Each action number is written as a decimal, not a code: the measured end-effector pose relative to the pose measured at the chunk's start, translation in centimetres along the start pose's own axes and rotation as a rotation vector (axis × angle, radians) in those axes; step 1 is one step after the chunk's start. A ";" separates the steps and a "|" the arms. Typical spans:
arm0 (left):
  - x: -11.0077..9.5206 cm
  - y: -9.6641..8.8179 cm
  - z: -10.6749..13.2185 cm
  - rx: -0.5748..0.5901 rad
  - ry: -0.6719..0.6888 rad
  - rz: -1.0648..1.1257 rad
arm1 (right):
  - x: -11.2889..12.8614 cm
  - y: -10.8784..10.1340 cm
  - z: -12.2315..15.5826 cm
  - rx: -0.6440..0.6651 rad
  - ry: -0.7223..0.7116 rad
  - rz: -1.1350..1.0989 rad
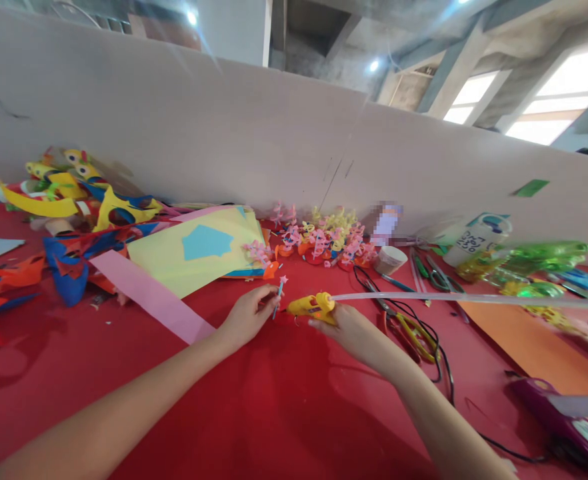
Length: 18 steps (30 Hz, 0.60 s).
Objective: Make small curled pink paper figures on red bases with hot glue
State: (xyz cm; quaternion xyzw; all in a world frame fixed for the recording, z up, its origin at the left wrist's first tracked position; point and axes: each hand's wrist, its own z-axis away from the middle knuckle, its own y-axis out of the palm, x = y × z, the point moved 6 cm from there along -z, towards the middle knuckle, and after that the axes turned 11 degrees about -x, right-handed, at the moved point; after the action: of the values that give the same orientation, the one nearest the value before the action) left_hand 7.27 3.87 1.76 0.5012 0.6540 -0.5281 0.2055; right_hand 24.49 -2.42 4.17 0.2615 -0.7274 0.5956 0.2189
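Note:
My left hand [247, 315] pinches a thin blue stick [277, 300] that has a small pink star-shaped piece [283, 280] at its top. The stick stands nearly upright, a little tilted. Facing it from the right is a yellow hot glue gun [310, 305], with my right hand [343, 323] closed around its handle. The gun's dark nozzle points left and ends close to the stick; whether they touch, I cannot tell. A long clear glue stick [454, 300] runs out of the gun's back toward the right edge. Both hands are above the red table [254, 413].
Curly pink and yellow paper pieces [319, 240] crowd by the white partition [174, 127]. Coloured paper sheets [174, 260] and felt-like scraps [69, 273] lie left. On the right are pliers [414, 337], a black cord [449, 380], orange paper [524, 347] and a purple device [559, 420].

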 end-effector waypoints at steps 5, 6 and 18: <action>0.1 0.0 0.0 -0.002 -0.009 0.013 | 0.2 0.0 0.0 0.001 0.005 0.031; 0.1 0.0 0.0 -0.004 -0.010 0.015 | 0.2 0.0 0.0 -0.002 0.006 0.033; 0.3 0.2 0.0 -0.006 0.012 0.006 | 0.6 0.1 0.2 0.126 0.035 0.178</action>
State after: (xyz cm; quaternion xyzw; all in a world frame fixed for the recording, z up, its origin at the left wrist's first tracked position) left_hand 7.32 4.03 1.45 0.5057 0.6553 -0.5225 0.2043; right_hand 23.98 -2.68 4.42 0.1987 -0.7050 0.6615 0.1609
